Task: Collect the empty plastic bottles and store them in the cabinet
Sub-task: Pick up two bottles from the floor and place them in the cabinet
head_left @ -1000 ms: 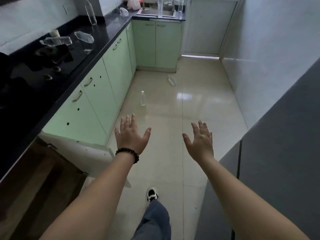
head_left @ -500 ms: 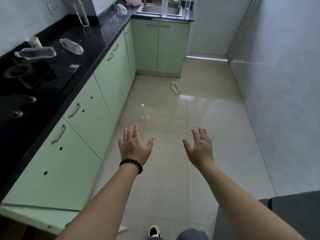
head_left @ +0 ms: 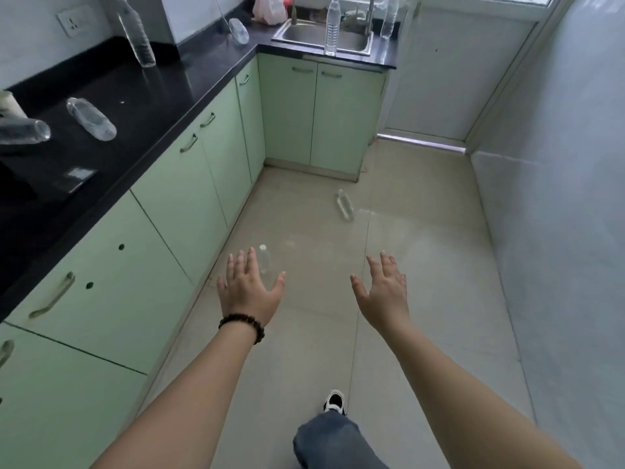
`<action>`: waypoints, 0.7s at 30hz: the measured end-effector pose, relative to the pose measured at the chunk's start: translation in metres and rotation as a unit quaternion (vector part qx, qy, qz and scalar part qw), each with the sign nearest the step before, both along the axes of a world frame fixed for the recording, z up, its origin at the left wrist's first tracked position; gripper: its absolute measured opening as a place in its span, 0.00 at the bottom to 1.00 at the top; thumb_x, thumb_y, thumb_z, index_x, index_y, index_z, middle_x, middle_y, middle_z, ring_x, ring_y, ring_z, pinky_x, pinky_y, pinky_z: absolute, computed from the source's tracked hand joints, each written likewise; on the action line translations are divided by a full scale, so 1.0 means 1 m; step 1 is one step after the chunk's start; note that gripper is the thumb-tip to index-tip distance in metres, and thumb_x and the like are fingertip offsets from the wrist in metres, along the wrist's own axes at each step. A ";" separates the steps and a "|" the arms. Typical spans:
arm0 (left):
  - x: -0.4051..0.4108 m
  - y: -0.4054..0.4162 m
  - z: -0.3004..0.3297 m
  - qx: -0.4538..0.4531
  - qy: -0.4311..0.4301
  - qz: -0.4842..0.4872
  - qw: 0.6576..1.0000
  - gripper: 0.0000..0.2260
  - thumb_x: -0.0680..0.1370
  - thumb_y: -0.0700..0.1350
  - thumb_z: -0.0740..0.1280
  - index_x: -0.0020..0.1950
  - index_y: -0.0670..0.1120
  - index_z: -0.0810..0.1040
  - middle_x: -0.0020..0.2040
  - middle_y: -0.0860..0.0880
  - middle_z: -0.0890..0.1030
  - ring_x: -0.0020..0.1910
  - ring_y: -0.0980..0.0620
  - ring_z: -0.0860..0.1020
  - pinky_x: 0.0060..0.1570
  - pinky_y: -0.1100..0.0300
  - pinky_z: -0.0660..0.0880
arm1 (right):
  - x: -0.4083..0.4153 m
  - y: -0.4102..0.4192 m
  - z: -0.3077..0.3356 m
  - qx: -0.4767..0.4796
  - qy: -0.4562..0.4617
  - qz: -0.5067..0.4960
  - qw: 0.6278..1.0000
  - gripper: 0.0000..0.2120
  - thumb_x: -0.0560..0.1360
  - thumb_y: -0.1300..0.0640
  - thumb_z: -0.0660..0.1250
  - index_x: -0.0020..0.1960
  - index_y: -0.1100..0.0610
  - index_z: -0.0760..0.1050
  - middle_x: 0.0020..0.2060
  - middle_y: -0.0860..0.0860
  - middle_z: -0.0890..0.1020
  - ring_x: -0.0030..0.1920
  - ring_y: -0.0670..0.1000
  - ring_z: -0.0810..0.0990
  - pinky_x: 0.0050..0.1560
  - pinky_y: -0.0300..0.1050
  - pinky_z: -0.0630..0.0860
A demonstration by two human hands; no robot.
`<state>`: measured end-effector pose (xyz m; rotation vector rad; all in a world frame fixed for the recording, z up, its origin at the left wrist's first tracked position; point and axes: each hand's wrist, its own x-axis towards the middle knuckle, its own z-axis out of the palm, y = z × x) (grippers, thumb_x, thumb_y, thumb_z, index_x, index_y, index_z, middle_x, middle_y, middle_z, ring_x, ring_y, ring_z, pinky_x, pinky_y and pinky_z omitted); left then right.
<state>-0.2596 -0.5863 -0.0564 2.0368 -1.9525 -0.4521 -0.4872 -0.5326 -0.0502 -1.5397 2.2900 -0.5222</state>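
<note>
Reaching forward over the pale tiled floor (head_left: 422, 299), the left hand (head_left: 248, 292) and the right hand (head_left: 384, 292) are both held out palm-down with their fingers spread and straight, holding nothing. A dark beaded bracelet (head_left: 243, 324) circles the left wrist.

An upright bottle (head_left: 265, 264) stands on the floor just beyond the left hand, partly hidden behind its fingers (head_left: 241, 265); whether they touch it cannot be told. Farther along the floor a second bottle (head_left: 345, 204) lies on its side, near the corner cabinets.

On the black tabletop (head_left: 162, 106) at the left, two clear bottles lie on their sides: one (head_left: 91, 119) in the middle of the surface, another (head_left: 23, 132) at the picture's left edge. A tall bottle (head_left: 137, 35) stands by the wall near a socket (head_left: 74, 19), and a crushed one (head_left: 238, 29) lies in the far corner. Another labelled bottle (head_left: 332, 27) stands upright at the front of the steel sink (head_left: 345, 40), and one more (head_left: 389, 16) stands right of it.

Pale green cabinets (head_left: 176, 204) with metal handles run under the tabletop, their doors closed. At the bottom, a jeans-clad knee (head_left: 331, 441) and a black-and-white shoe (head_left: 334, 402) show.
</note>
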 end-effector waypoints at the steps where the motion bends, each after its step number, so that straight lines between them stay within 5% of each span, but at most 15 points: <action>1: -0.013 -0.017 0.001 -0.001 0.003 0.010 1.000 0.37 0.76 0.63 0.58 0.78 0.46 0.53 0.79 0.46 0.56 0.78 0.48 0.51 0.74 0.45 0.53 | -0.015 -0.020 0.002 0.002 0.003 0.005 1.000 0.29 0.79 0.43 0.58 0.76 0.53 0.58 0.78 0.54 0.53 0.78 0.52 0.47 0.76 0.54 0.44; 11: -0.089 -0.160 -0.008 0.004 0.006 0.069 0.998 0.37 0.76 0.63 0.59 0.78 0.46 0.54 0.78 0.46 0.57 0.78 0.48 0.52 0.73 0.46 0.53 | -0.102 -0.189 0.003 0.008 0.007 0.042 0.999 0.29 0.79 0.43 0.58 0.76 0.53 0.58 0.78 0.53 0.53 0.78 0.52 0.46 0.77 0.53 0.43; 21: -0.083 -0.277 -0.073 0.035 0.019 0.127 0.991 0.37 0.75 0.61 0.63 0.77 0.44 0.57 0.77 0.44 0.60 0.77 0.46 0.54 0.73 0.47 0.55 | -0.111 -0.349 -0.050 0.055 0.038 0.104 0.992 0.30 0.79 0.42 0.56 0.77 0.51 0.56 0.78 0.52 0.52 0.78 0.50 0.45 0.76 0.52 0.42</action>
